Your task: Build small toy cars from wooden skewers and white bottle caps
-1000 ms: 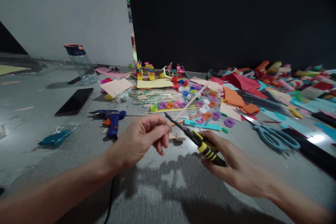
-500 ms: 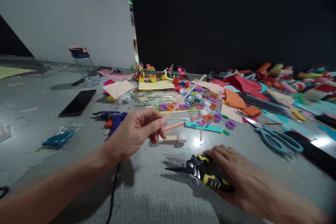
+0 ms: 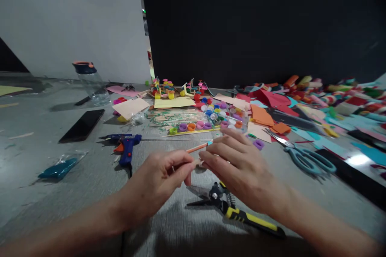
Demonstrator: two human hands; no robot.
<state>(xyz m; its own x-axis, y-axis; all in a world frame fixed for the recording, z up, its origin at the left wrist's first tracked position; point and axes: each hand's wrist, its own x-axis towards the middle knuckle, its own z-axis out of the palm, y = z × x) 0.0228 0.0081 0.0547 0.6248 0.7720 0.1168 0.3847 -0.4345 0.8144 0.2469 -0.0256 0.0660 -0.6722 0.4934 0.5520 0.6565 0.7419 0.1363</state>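
Note:
My left hand (image 3: 169,178) is closed in a pinch on a thin wooden stick (image 3: 197,162), most of which the fingers cover. My right hand (image 3: 238,164) meets it from the other side, fingers bent around the stick's end, its thumb hidden. Below the hands, a pair of black-and-yellow snips (image 3: 223,204) lies on the grey table with the blades apart; my right hand no longer touches it. Just behind the fingertips is an orange stick (image 3: 197,147). A blue glue gun (image 3: 128,148) lies left of my left hand.
Several bottle caps (image 3: 191,127) and a bag of wooden sticks (image 3: 177,118) lie behind the hands. Blue-handled scissors (image 3: 304,160) and coloured paper (image 3: 262,115) are on the right. A phone (image 3: 83,125), a water bottle (image 3: 93,84) and a blue packet (image 3: 58,168) are on the left.
My right hand has let go of the snips and moved up and left to the stick. My left hand has lowered the stick, which stood up in view before.

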